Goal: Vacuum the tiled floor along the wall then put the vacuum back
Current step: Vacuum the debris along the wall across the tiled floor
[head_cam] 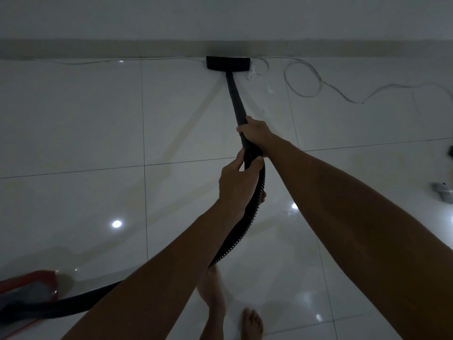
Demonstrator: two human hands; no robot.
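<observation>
The right hand was curled round the black wand of the vacuum, its grip closed high on the tube; the left hand sat just behind it, fingers and thumb wrapped round the place where the wand met the ribbed black hose. The wand ran forward and slightly left to the flat black floor head, which lay on the glossy white tiled floor right against the base of the wall; a thin white cable ran along the skirting, passed at the head and looped loosely over the tiles to its right. The hose curved down beneath the left forearm and swept left to the red and grey vacuum body at the lower left corner; bare feet showed blurred at the bottom edge; a small grey object, too dim to name, lay at the right edge.
</observation>
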